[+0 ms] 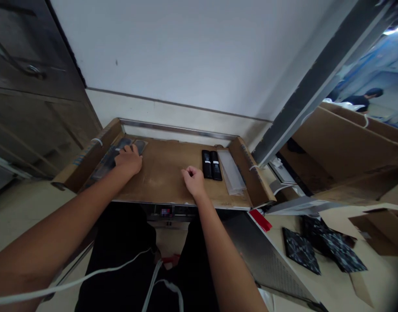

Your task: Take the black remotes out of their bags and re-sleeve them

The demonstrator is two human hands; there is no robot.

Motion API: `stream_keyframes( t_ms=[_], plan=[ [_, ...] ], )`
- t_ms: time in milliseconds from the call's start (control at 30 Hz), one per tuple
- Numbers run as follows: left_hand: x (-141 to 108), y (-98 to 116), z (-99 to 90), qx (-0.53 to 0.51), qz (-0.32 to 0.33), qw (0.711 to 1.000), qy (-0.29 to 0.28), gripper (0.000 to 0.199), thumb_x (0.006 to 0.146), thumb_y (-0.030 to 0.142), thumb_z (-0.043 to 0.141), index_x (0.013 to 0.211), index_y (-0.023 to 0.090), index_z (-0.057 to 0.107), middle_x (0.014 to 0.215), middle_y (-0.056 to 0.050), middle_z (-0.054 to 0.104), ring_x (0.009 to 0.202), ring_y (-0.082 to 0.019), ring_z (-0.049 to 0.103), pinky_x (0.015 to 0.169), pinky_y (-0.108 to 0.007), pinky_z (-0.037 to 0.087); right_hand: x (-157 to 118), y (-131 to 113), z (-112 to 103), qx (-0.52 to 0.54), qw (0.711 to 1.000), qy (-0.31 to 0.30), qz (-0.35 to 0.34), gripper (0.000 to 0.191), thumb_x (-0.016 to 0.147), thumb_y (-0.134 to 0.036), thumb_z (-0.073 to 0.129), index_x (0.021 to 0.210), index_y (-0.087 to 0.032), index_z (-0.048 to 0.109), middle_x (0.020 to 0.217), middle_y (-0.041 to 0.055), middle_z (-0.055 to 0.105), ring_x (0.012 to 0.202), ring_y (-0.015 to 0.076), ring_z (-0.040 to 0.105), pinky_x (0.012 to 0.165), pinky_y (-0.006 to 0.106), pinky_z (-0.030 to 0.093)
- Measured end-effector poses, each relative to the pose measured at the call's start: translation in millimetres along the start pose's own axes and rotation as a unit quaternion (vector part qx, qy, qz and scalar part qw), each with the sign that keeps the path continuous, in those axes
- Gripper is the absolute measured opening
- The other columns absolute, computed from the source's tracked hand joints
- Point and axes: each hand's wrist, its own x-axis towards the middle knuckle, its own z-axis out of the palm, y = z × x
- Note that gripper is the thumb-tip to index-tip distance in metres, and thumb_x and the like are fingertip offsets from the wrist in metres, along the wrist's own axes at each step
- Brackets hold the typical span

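On the left part of the cardboard-covered table, my left hand point(129, 160) rests with fingers spread over dark items in clear plastic point(106, 164). My right hand point(194, 180) is above the middle of the table near its front edge, fingers curled together in a loose pinch; whatever it may hold is too small to make out. To the right of it lie two black remote-like items point(211, 165) side by side, each with a small white label. Beside them is a stack of clear, flat plastic sleeves point(231, 171).
Cardboard walls point(255, 175) edge the table on both sides. A large cardboard box point(351, 147) stands at the right. Dark patterned packages point(302, 250) lie on the floor. A white cable point(98, 273) crosses my lap. A person point(363, 100) is far off at the right.
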Motion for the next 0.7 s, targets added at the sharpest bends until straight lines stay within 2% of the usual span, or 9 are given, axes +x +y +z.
stream_keyframes(
  t_ms=[100, 200, 267, 333, 367, 433, 500, 600, 700],
  plan=[
    [-16.3, 10.7, -2.1, 0.11, 0.054, 0.992, -0.004, 0.045, 0.08, 0.044, 0.07, 0.116, 0.018, 0.061, 0.12, -0.02, 0.056, 0.121, -0.051, 0.043, 0.094, -0.071, 0.031, 0.6, 1.2, 0.2, -0.006, 1.0, -0.001, -0.008, 0.034, 0.08, -0.038, 0.057, 0.056, -0.022, 0.039, 0.055, -0.007, 0.034, 0.054, 0.0109, 0.034, 0.056, 0.026, 0.027],
    [-34.3, 41.4, -3.3, 0.162, 0.149, 0.975, -0.014, 0.047, 0.086, 0.035, 0.062, 0.129, 0.015, 0.053, 0.13, -0.021, 0.052, 0.122, -0.046, 0.045, 0.096, -0.066, 0.036, 1.0, 2.2, 0.6, -0.012, 1.0, 0.001, -0.007, 0.036, 0.081, -0.039, 0.057, 0.056, -0.022, 0.039, 0.054, -0.0072, 0.033, 0.054, 0.0109, 0.034, 0.055, 0.026, 0.026],
    [-45.9, 64.1, 4.6, 0.169, 0.198, 0.964, -0.056, 0.04, 0.09, 0.033, 0.056, 0.125, 0.014, 0.054, 0.128, -0.021, 0.053, 0.122, -0.042, 0.047, 0.097, -0.06, 0.039, 1.2, 2.3, 0.9, -0.009, 1.0, 0.005, -0.006, 0.037, 0.082, -0.04, 0.057, 0.056, -0.022, 0.038, 0.054, -0.0072, 0.033, 0.054, 0.0109, 0.033, 0.055, 0.026, 0.026],
    [-55.2, 81.6, 19.9, 0.149, 0.238, 0.953, -0.111, 0.035, 0.092, 0.035, 0.052, 0.12, 0.014, 0.057, 0.127, -0.019, 0.056, 0.12, -0.037, 0.051, 0.099, -0.053, 0.041, 1.6, 1.7, 0.8, 0.0, 1.0, 0.009, -0.008, 0.038, 0.082, -0.041, 0.057, 0.055, -0.023, 0.037, 0.054, -0.0072, 0.032, 0.054, 0.0109, 0.032, 0.055, 0.026, 0.026],
    [-58.3, 87.4, 29.1, 0.136, 0.251, 0.951, -0.121, 0.035, 0.093, 0.035, 0.05, 0.12, 0.014, 0.058, 0.128, -0.019, 0.056, 0.12, -0.036, 0.052, 0.1, -0.051, 0.041, 1.7, 1.3, 0.7, 0.005, 1.0, 0.012, -0.008, 0.038, 0.082, -0.041, 0.057, 0.055, -0.023, 0.037, 0.054, -0.0072, 0.032, 0.054, 0.0109, 0.031, 0.055, 0.026, 0.026],
    [-61.1, 92.8, 46.5, 0.101, 0.273, 0.95, -0.109, 0.037, 0.094, 0.035, 0.049, 0.123, 0.014, 0.056, 0.134, -0.018, 0.054, 0.124, -0.033, 0.049, 0.106, -0.049, 0.038, 1.8, 0.1, 0.3, 0.01, 1.0, 0.018, -0.006, 0.038, 0.082, -0.042, 0.057, 0.055, -0.023, 0.037, 0.054, -0.0072, 0.032, 0.054, 0.0109, 0.031, 0.054, 0.026, 0.025],
    [-60.0, 92.3, 58.4, 0.057, 0.269, 0.958, -0.076, 0.035, 0.094, 0.032, 0.049, 0.124, 0.015, 0.055, 0.134, -0.016, 0.054, 0.125, -0.03, 0.049, 0.107, -0.045, 0.037, 1.6, -1.4, -0.1, 0.013, 1.0, 0.025, -0.002, 0.038, 0.082, -0.042, 0.057, 0.055, -0.023, 0.038, 0.054, -0.0072, 0.032, 0.053, 0.0108, 0.032, 0.054, 0.026, 0.026],
    [-56.6, 88.4, 64.0, 0.008, 0.249, 0.968, -0.029, 0.025, 0.093, 0.026, 0.049, 0.113, 0.017, 0.058, 0.118, -0.014, 0.06, 0.114, -0.028, 0.054, 0.098, -0.041, 0.042, 1.0, -3.8, -0.6, 0.02, 0.999, 0.029, 0.002, 0.038, 0.082, -0.043, 0.057, 0.055, -0.023, 0.038, 0.053, -0.0072, 0.032, 0.053, 0.0108, 0.031, 0.054, 0.026, 0.025],
    [-56.6, 87.5, 62.9, -0.014, 0.257, 0.966, -0.036, 0.014, 0.091, 0.032, 0.052, 0.093, 0.02, 0.057, 0.094, -0.009, 0.061, 0.091, -0.025, 0.057, 0.083, -0.038, 0.043, 0.4, -5.3, -1.2, 0.031, 0.999, 0.033, 0.003, 0.039, 0.083, -0.044, 0.057, 0.056, -0.023, 0.038, 0.054, -0.0071, 0.033, 0.054, 0.0108, 0.031, 0.053, 0.026, 0.026]
  ],
)
